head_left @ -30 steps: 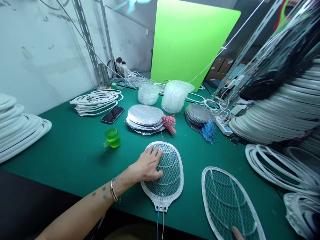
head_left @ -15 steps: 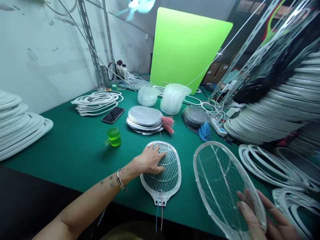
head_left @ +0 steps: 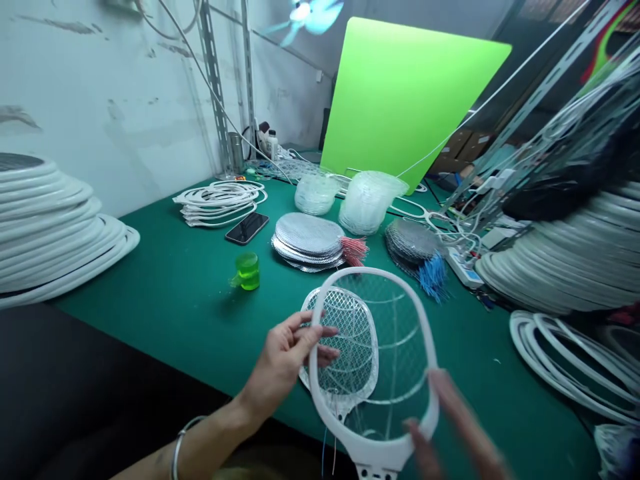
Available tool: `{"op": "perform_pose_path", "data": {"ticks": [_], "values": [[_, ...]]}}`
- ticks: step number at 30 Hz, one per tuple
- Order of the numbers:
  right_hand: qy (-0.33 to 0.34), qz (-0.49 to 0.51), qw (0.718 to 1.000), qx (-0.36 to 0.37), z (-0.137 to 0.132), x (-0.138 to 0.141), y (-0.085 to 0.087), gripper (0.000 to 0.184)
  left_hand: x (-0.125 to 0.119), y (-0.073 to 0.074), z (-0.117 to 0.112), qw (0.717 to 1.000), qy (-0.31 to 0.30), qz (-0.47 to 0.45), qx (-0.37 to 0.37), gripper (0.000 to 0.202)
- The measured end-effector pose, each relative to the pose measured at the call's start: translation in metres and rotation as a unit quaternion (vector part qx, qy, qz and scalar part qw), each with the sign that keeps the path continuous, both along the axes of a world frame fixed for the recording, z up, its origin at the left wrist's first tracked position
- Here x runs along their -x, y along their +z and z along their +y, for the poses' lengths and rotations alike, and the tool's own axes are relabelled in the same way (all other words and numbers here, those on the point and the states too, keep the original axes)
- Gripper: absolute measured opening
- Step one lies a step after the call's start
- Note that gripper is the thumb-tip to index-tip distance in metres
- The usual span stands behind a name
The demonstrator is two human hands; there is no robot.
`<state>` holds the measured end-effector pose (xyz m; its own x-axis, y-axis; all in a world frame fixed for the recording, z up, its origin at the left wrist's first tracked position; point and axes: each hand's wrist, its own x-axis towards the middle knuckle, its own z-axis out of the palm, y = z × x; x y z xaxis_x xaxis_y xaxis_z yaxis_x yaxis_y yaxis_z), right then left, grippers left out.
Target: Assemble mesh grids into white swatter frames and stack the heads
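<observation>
Both my hands raise a white oval racket frame with fine clear mesh (head_left: 424,320) above the green mat. My left hand (head_left: 285,360) has its fingers wrapped around the frame's left rim. My right hand (head_left: 450,427), blurred by motion, pinches the lower right rim. Below and behind the frame, a white-rimmed electric fly swatter racket with diamond wire mesh (head_left: 347,320) lies on the mat, partly covered by the raised frame and my left fingers. Thin wires trail from its handle end, mostly hidden.
A green cup (head_left: 247,271) and a phone (head_left: 247,228) lie left of the racket. Ahead are round metal mesh stacks with pink wires (head_left: 307,235) and blue wires (head_left: 413,243). White frames stand piled at left (head_left: 55,227) and right (head_left: 550,267).
My left hand has left the mesh of the lying racket and now grips the raised frame. The frame has swung up and left, over that racket, with my right hand.
</observation>
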<state>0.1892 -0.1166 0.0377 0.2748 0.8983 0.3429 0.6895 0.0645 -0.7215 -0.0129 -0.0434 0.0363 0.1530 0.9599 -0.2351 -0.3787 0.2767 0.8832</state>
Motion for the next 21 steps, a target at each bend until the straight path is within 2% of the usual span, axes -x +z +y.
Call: {"op": "perform_pose_path", "data": {"ticks": [2,3,5,6,7,10,13,16,21], "values": [[-0.081,0.076,0.991,0.069,0.019,-0.022,-0.005,0.071,0.016,-0.012,0.007,1.0,0.0,0.013,0.014,0.042],[-0.085,0.141,0.977,0.136,0.03,-0.029,-0.009,0.075,0.022,-0.017,0.01,1.0,-0.004,0.017,0.022,0.042],[-0.053,0.272,0.927,0.251,0.049,-0.031,-0.019,0.073,0.027,-0.025,0.013,0.999,-0.012,0.027,0.037,0.041],[-0.039,0.324,0.902,0.284,0.056,-0.028,-0.024,0.071,0.028,-0.029,0.014,0.998,-0.015,0.036,0.044,0.042],[-0.034,0.354,0.888,0.291,0.06,-0.024,-0.029,0.068,0.027,-0.033,0.015,0.998,-0.016,0.048,0.049,0.042],[-0.048,0.367,0.892,0.259,0.064,-0.015,-0.039,0.06,0.025,-0.044,0.02,0.99,0.001,0.141,0.021,0.042],[-0.033,0.35,0.904,0.243,0.063,-0.018,-0.046,0.054,0.024,-0.055,0.029,0.96,0.041,0.274,-0.038,0.036],[-0.033,0.336,0.91,0.242,0.063,-0.025,-0.054,0.052,0.024,-0.064,0.037,0.94,0.058,0.332,-0.046,0.035],[-0.052,0.292,0.925,0.236,0.062,-0.028,-0.062,0.056,0.022,-0.063,0.042,0.908,0.063,0.413,-0.04,0.031]]}}
